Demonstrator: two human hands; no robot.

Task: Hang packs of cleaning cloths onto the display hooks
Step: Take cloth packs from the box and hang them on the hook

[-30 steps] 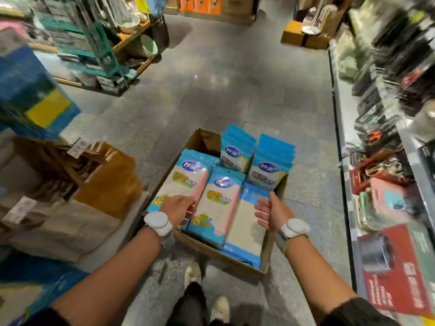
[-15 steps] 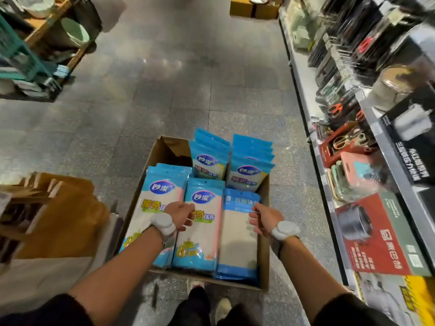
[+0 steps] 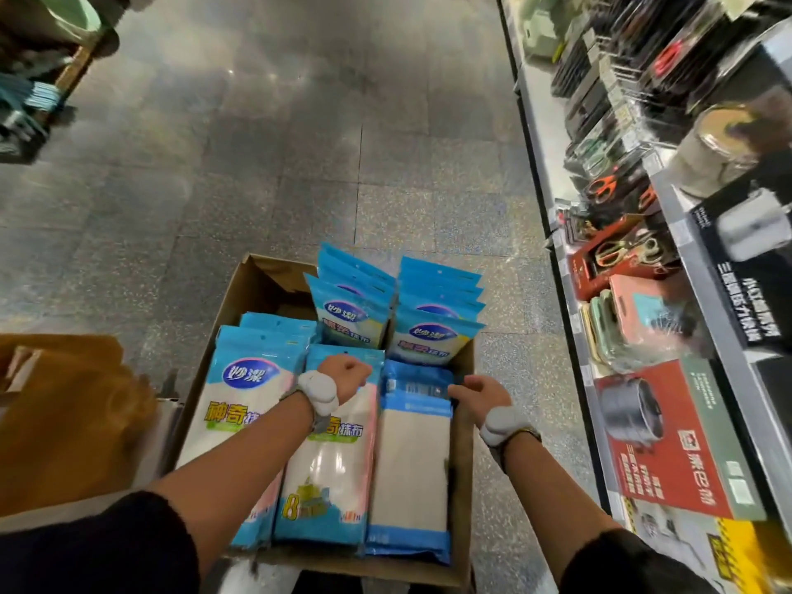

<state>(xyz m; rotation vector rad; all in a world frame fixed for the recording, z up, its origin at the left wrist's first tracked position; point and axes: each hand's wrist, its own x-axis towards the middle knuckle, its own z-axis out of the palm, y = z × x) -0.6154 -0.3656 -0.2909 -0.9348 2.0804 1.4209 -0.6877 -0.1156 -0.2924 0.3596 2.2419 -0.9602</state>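
1. At far left, a brown bag [image 3: 64, 422] stands beside a cardboard box [image 3: 257, 289], which sits on the grey tiled floor [image 3: 300, 143].
2. In the box's near part three cloth packs lie flat side by side: the left pack [image 3: 244, 405] and middle pack [image 3: 330, 478] face up, with blue headers and printed labels.
3. The left hand [image 3: 345, 373] is over the middle pack's header, knuckles up and fingers curled under. Whether they pinch the pack cannot be told. A white wrist device [image 3: 319, 392] sits just behind the hand.
4. At the box's far end, two rows of upright packs [image 3: 349, 315] stand on edge, and their blue tops rise above the box wall.
5. The right pack [image 3: 411, 465] lies plain side up, touching the middle pack and the box's right wall.
6. The right hand [image 3: 480, 392] is at that pack's upper right edge, with its fingertips on the header. Whether they have closed on the pack cannot be told. This wrist also wears a white device [image 3: 499, 426].
7. At right, a shelf unit [image 3: 553, 173] runs along the aisle with boxed goods on it, among them a red box [image 3: 673, 443] picturing a pot.
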